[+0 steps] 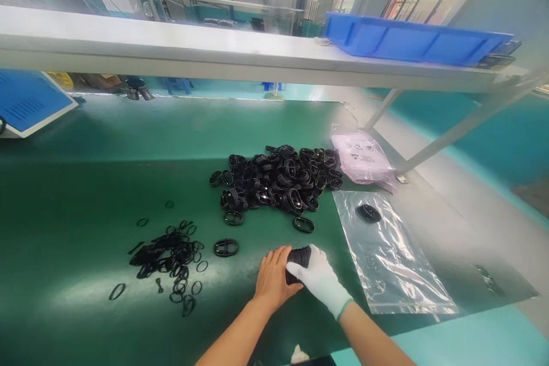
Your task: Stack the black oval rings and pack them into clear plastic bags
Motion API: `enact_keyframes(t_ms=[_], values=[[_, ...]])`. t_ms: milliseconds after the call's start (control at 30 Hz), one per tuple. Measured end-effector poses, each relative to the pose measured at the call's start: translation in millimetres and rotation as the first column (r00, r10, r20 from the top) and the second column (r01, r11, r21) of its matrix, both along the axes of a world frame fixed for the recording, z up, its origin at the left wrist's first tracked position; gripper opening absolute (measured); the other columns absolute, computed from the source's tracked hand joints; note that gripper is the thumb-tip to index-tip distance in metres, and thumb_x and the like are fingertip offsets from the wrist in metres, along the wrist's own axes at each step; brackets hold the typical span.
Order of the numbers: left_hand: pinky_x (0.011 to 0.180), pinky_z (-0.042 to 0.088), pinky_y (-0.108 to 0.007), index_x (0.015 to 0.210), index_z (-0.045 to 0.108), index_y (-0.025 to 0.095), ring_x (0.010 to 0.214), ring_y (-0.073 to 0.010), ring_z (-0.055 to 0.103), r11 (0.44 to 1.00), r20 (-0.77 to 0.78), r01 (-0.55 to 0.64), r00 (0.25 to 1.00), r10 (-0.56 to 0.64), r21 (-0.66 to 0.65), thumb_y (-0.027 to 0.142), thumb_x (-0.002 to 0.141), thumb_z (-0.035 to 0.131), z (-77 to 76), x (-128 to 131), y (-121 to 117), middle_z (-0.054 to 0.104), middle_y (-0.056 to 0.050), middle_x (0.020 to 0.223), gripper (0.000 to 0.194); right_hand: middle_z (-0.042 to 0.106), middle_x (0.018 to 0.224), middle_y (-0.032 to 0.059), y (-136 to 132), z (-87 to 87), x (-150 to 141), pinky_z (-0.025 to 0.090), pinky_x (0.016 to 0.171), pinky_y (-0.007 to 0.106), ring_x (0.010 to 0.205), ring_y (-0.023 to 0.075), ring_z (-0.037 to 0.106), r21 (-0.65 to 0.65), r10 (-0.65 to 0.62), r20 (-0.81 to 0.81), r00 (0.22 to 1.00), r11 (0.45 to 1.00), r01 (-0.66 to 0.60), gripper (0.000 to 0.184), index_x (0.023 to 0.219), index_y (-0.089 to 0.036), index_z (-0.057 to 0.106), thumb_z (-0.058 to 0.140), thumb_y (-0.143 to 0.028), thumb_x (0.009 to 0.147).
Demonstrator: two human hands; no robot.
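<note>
Between my two hands is a row of black coiled cables [299, 257], pressed together side by side above the green mat. My left hand [272, 277], which is bare, closes on its left side. On the other side my right hand [321, 277], in a white glove, grips it with the thumb across the front. Part of the row is hidden by the fingers. One single coiled cable [225, 247] lies left of my hands. Beyond them is a large heap of coiled cables [278, 177], and another coil [369, 213] rests on a clear plastic bag [394, 263] at the right.
A scattered pile of black rubber bands [171, 254] lies at the left on the green mat [64, 211]. A pink packaged bag [362, 151] sits beside the heap. Overhead, a white shelf [193, 48] spans the table and carries a blue bin [416, 40]. A blue box [32, 100] stands far left.
</note>
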State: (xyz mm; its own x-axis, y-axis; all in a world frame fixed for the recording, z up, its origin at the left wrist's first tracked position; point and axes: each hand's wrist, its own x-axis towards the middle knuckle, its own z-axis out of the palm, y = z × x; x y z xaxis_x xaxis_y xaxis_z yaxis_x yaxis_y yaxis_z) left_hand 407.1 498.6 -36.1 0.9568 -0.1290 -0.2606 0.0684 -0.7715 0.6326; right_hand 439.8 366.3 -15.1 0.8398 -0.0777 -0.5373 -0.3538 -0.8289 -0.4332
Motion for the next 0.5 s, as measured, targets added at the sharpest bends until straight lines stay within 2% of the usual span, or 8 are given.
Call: enact_keyframes(t_ms=[100, 233, 400, 500], values=[[0.103, 0.019, -0.045, 0.131, 0.029, 0.027, 0.123, -0.027, 0.03, 0.999, -0.03, 0.003, 1.0, -0.004, -0.037, 0.034, 0.056, 0.067, 0.4, 0, 5, 0.035, -0.002, 0.136, 0.084, 0.04, 0.12, 0.0208, 7, -2.4, -3, 0.038, 0.088, 0.041, 0.109, 0.0337, 0.045, -0.069, -0.019, 0.03, 0.999, 0.997, 0.021, 0.102, 0.133, -0.004, 0.021, 0.06, -0.054, 0.053], [0.105, 0.022, -0.039, 0.136, 0.017, 0.028, 0.128, -0.0247, 0.025, 0.977, -0.07, 0.04, 0.996, -0.056, -0.21, 0.028, 0.05, 0.074, -1.9, -3, 22, 0.028, -0.002, 0.14, 0.103, 0.04, 0.121, 0.0192, 8, -9.0, -7, 0.039, 0.087, 0.04, 0.108, 0.0322, 0.045, -0.074, -0.033, 0.062, 0.998, 0.997, 0.037, 0.1, 0.133, -0.006, 0.021, 0.06, -0.051, 0.053], [0.105, 0.025, -0.035, 0.129, 0.034, 0.024, 0.124, -0.0213, 0.033, 0.963, -0.016, 0.022, 0.999, -0.027, -0.268, 0.024, 0.05, 0.075, -12.1, -5, 32, 0.037, -0.003, 0.134, 0.089, 0.041, 0.122, 0.0169, 9, -7.0, -11, 0.038, 0.087, 0.037, 0.11, 0.0301, 0.044, -0.1, -0.074, 0.095, 0.993, 0.991, 0.083, 0.096, 0.132, -0.008, 0.024, 0.06, -0.049, 0.054], [0.104, 0.029, -0.035, 0.127, 0.037, 0.024, 0.121, -0.0212, 0.036, 0.959, 0.007, 0.016, 1.0, -0.015, -0.281, 0.024, 0.047, 0.076, -17.3, -3, 31, 0.039, -0.003, 0.131, 0.089, 0.048, 0.117, 0.0168, 15, 2.7, -15, 0.035, 0.088, 0.041, 0.109, 0.033, 0.043, -0.175, -0.011, 0.13, 0.991, 0.984, 0.034, 0.092, 0.131, -0.008, 0.029, 0.057, -0.054, 0.057]])
